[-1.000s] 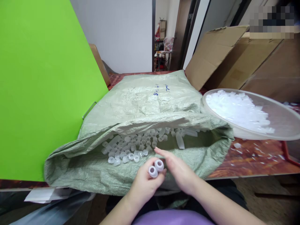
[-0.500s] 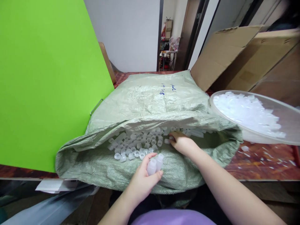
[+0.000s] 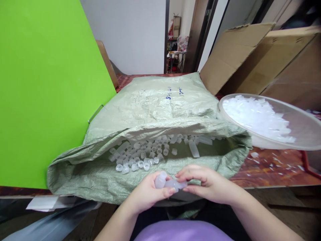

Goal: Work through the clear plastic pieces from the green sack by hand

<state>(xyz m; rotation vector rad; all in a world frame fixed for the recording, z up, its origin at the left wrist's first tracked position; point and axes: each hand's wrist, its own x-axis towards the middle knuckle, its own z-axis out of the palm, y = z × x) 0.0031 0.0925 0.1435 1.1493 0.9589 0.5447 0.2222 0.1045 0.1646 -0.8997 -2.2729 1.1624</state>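
My left hand is closed around two small translucent plastic bottles, one upright and the other tipped toward the right. At the tipped bottle's neck, my right hand pinches a small whitish plastic cap, partly hidden by the fingers. Both hands are just in front of the mouth of a pale green woven sack. Inside the sack's opening lie many loose translucent caps, with a flat-looking translucent bottle to their right.
A wide plastic basin holding a heap of whitish pieces stands right of the sack. Cardboard boxes stand behind it. On the left rises a bright green panel. White scraps lie on the reddish tabletop.
My right hand has come out of the sack's mouth to the bottles in my left hand. One bottle now tips rightward. The camera view has shifted slightly.
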